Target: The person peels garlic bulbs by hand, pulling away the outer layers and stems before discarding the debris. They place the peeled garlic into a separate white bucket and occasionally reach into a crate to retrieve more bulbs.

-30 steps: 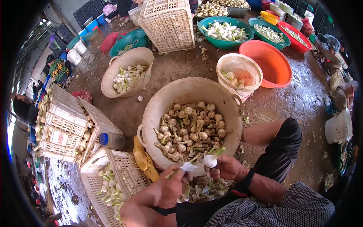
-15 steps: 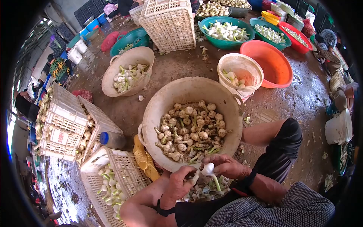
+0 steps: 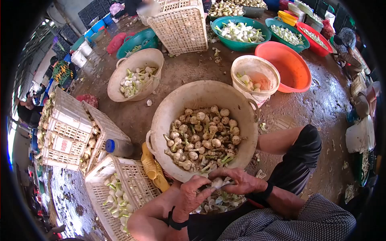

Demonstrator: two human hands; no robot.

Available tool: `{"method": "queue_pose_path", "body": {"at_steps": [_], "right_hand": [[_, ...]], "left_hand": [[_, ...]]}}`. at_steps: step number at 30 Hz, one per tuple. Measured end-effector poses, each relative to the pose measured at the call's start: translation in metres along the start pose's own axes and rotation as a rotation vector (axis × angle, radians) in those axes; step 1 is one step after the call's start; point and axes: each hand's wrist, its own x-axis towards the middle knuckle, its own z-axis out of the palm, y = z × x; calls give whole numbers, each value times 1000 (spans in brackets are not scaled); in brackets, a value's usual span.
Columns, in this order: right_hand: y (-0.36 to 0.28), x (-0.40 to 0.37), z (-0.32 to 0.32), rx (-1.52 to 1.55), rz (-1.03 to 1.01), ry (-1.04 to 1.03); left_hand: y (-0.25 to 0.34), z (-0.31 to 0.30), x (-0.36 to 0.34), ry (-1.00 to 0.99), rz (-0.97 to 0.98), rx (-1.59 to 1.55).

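Observation:
A pale garlic bulb (image 3: 217,183) is between my two hands, over the near rim of a large beige tub (image 3: 163,116). My right hand (image 3: 238,180) is closed on the bulb from the right, fingers curled over its top. From the left, my left hand (image 3: 194,193) pinches at the same bulb with thumb and fingers. The bulb's stem is mostly hidden by the hands. Inside the tub lie many unpeeled garlic bulbs (image 3: 201,138) with dirty skins and short stems. Loose garlic skins (image 3: 221,203) are heaped below my hands, between my legs.
Left of me stand a white crate (image 3: 136,176) of peeled garlic, a blue-lidded jar (image 3: 119,148) and yellow footwear (image 3: 149,164). Beyond the tub are a beige basin (image 3: 116,86), a white bucket (image 3: 237,82) and an orange basin (image 3: 281,76). Other people sit farther off.
My hands have come together around a bulb. Half a second ago my right hand held up a white bulb, stem downward, while my left pinched a pale piece apart from it.

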Motion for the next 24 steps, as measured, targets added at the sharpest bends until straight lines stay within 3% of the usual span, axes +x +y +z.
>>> {"method": "queue_pose_path", "body": {"at_steps": [7, 9, 13, 14, 15, 16, 17, 19, 20, 21, 22, 23, 24], "right_hand": [[3, -1, 1, -109, -67, 36], [2, -1, 1, -75, -39, 41], [0, -3, -2, 34, -24, 69], [-3, -4, -1, 30, -26, 72], [-8, -6, 0, 257, 108, 148], [-12, -7, -1, 478, 238, 229], [-10, -6, -4, 457, 228, 248], [8, 1, -19, 830, 299, 484], [21, 5, -34, 928, 274, 598], [1, 11, -57, 681, 241, 664], [5, 16, -84, 630, 85, 640], [-22, 29, -110, 838, 57, 733], [-41, 33, -137, 790, -27, 731]], "left_hand": [[-12, 9, -1, 70, 92, 65], [-11, 11, -3, 181, -164, -248], [5, 1, 1, 333, -171, -208], [4, -6, -1, 213, -283, -78], [3, -10, 0, 90, -386, 52], [-4, -7, -2, 42, -322, 130], [-17, -1, -7, -26, -343, 142], [-30, 4, -8, -271, -148, 261], [-30, 9, -8, -317, -127, 227], [-18, 11, -4, -363, -110, 195], [-3, 14, -3, -360, -142, 198], [-1, 14, 0, -368, -123, 198], [-2, 15, -2, -403, -155, 259]]}}
